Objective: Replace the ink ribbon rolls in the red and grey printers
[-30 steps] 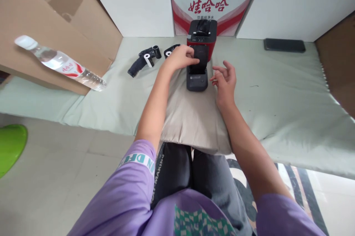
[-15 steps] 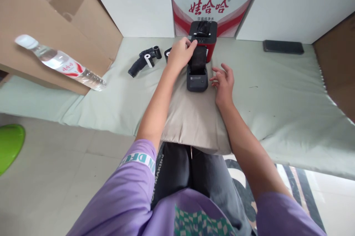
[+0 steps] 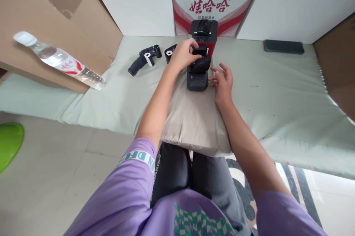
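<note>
The left hand [image 3: 183,54] is laid over the open middle of a red and black label printer [image 3: 200,57], its fingers curled around a dark rounded piece [image 3: 200,65] that is held above the printer's hinged front lid. What that piece is cannot be made out, since it is dark against the dark cavity and partly covered by the thumb. The right hand [image 3: 222,82] is held just right of the printer, fingers spread and loosely bent, nothing gripped; whether its fingertips touch the lid's edge cannot be told.

The printer is set on the far end of a beige pillow [image 3: 191,118], whose near end is hidden behind the person's knees. The pillow is laid on a pale green mat [image 3: 280,99], which is cut off at both sides of the view.

Left of the printer, small black parts and two white-cored rolls [image 3: 149,58] are scattered on the mat; their shapes are too small to be read. Farther left of the printer, a plastic water bottle [image 3: 59,61] is seen lying against a slanted sheet of cardboard [image 3: 36,18]. Directly behind the printer a white carton with red lettering [image 3: 216,3] is partly masked by it. Well to the printer's right, a dark phone [image 3: 284,46] is seen flat on the mat.
</note>
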`<action>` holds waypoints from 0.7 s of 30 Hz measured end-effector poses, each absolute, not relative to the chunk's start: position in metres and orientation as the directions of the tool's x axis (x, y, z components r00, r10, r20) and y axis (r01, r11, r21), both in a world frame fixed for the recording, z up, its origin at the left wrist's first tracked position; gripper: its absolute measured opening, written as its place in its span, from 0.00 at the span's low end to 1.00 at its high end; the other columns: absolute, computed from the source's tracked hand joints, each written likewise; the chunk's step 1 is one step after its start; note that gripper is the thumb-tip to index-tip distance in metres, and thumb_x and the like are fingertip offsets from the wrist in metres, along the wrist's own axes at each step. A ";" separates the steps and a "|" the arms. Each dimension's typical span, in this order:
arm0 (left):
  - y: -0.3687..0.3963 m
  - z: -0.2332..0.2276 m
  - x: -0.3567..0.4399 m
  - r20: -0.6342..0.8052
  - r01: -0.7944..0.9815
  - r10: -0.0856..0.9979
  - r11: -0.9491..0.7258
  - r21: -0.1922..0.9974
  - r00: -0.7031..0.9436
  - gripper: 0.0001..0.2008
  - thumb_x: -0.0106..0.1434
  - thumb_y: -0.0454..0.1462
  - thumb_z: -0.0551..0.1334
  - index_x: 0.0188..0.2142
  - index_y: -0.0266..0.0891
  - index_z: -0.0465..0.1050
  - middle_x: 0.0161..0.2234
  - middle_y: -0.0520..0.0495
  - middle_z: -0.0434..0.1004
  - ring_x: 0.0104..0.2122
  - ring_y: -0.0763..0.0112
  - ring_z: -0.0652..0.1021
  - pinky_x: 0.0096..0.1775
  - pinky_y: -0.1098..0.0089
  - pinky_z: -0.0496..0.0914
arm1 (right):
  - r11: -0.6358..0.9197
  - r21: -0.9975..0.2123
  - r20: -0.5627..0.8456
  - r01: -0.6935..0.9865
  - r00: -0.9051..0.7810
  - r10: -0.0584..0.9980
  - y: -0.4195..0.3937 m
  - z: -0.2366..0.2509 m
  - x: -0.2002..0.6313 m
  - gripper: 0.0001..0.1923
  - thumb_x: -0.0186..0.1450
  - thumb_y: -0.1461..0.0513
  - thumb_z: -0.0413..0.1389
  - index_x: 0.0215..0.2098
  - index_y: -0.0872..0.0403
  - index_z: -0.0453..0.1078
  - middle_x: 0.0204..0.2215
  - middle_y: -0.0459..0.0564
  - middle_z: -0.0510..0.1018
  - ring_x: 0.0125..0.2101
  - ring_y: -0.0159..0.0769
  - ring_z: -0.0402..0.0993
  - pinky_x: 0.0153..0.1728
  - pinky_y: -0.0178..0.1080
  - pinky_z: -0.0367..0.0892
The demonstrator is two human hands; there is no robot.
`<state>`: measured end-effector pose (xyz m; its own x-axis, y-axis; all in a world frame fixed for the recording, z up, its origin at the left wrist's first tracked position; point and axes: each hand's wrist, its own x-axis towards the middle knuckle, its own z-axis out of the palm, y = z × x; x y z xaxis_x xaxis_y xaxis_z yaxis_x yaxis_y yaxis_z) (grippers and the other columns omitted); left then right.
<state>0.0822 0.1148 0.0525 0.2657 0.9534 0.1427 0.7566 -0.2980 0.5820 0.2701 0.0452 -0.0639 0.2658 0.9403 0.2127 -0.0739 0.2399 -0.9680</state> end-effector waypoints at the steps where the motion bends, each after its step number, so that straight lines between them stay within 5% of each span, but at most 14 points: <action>1: 0.113 0.054 0.082 0.177 0.783 0.948 -0.318 0.534 0.264 0.28 0.62 0.45 0.69 0.62 0.53 0.73 0.58 0.43 0.80 0.65 0.50 0.74 0.62 0.52 0.69 | 0.241 -0.968 0.216 -0.068 0.262 0.941 0.046 -0.065 0.271 0.42 0.57 0.31 0.62 0.59 0.44 0.66 0.56 0.54 0.81 0.35 0.38 0.80 0.31 0.42 0.75; 4: 0.107 0.058 0.084 0.156 0.835 0.938 -0.346 0.428 0.309 0.41 0.59 0.48 0.71 0.70 0.60 0.64 0.71 0.47 0.67 0.75 0.48 0.59 0.70 0.49 0.60 | 0.234 -0.970 0.212 -0.062 0.251 0.945 0.048 -0.067 0.273 0.42 0.57 0.30 0.61 0.60 0.43 0.65 0.57 0.54 0.80 0.37 0.39 0.81 0.32 0.43 0.75; 8: 0.102 0.061 0.085 0.067 0.835 0.925 -0.368 0.410 0.375 0.51 0.56 0.53 0.73 0.76 0.57 0.56 0.77 0.43 0.54 0.77 0.44 0.53 0.73 0.46 0.54 | 0.219 -0.972 0.191 -0.086 0.258 0.947 0.049 -0.068 0.274 0.44 0.55 0.30 0.62 0.60 0.43 0.65 0.56 0.53 0.80 0.37 0.40 0.81 0.32 0.43 0.76; 21: 0.108 0.051 0.089 0.024 0.858 0.928 -0.353 0.374 0.372 0.59 0.55 0.57 0.74 0.79 0.55 0.47 0.81 0.42 0.40 0.80 0.44 0.40 0.75 0.42 0.45 | 0.246 -0.966 0.222 -0.076 0.234 0.946 0.041 -0.059 0.266 0.40 0.57 0.33 0.63 0.58 0.44 0.68 0.56 0.53 0.81 0.42 0.42 0.81 0.35 0.44 0.77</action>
